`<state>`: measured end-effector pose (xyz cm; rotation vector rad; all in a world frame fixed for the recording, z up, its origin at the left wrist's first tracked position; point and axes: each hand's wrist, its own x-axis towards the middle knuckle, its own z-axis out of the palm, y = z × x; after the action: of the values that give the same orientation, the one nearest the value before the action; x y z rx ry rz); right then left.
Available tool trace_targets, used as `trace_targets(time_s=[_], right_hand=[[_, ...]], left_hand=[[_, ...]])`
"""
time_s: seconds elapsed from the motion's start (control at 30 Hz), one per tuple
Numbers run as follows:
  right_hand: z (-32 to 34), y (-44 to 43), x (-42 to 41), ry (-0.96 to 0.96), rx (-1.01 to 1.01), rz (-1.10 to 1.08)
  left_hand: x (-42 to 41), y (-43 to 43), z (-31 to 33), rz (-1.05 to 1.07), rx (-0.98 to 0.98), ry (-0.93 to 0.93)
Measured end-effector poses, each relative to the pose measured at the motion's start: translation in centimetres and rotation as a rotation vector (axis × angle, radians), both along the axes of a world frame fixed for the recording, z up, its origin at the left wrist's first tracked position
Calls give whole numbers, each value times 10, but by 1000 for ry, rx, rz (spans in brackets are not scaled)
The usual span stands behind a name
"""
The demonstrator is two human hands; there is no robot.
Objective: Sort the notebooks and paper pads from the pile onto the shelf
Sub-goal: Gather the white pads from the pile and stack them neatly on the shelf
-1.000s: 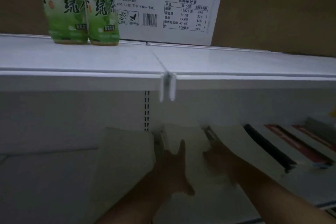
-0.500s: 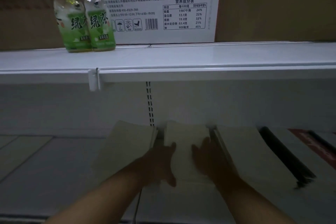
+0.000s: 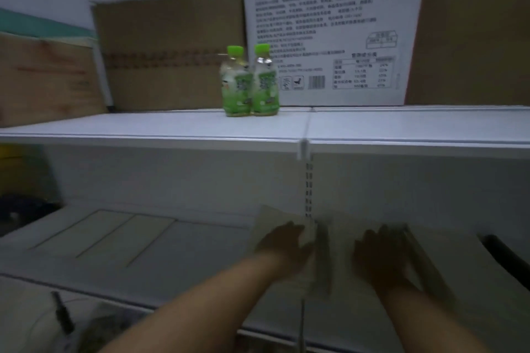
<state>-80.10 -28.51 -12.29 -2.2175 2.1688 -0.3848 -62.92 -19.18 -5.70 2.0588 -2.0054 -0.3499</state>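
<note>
The right hand (image 3: 378, 255) is lying released on a pale rectangular paper pad (image 3: 344, 241); the left hand's (image 3: 282, 246) grasp cannot be told.

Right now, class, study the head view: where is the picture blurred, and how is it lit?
Head view: dim throughout; motion blur smears the left hand, right hand and pale pads on the lower shelf; green bottles soft; box print unreadable.

Motion-blurred left hand (image 3: 282, 249), right hand (image 3: 378, 262) and pale pads (image 3: 459, 264)
</note>
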Motion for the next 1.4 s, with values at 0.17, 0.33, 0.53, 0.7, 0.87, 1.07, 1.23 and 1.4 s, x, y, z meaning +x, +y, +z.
trace_targets(time_s=[0.17,0.33,0.53,0.7,0.87,1.07,1.23,1.4], right_hand=[[33,77,150,26,-217,500],[15,142,277,161,19,893],[3,162,349,226,145,915],[-21,149,392,206,180,910],[-32,109,437,42,174,845],[-52,69,479,-65,54,801],[-63,55,487,-183,8,778],[-64,51,485,-275,41,739]], left_hand=[[164,55,16,187,30,-207],[289,135,-3,362,124,-271],[361,200,-24,402,123,-113],[406,208,-51,437,121,58],[433,183,-67,434,102,117],[462,106,-66,469,135,55],[468,57,-78,524,255,-26],[474,31,-78,597,223,-12]])
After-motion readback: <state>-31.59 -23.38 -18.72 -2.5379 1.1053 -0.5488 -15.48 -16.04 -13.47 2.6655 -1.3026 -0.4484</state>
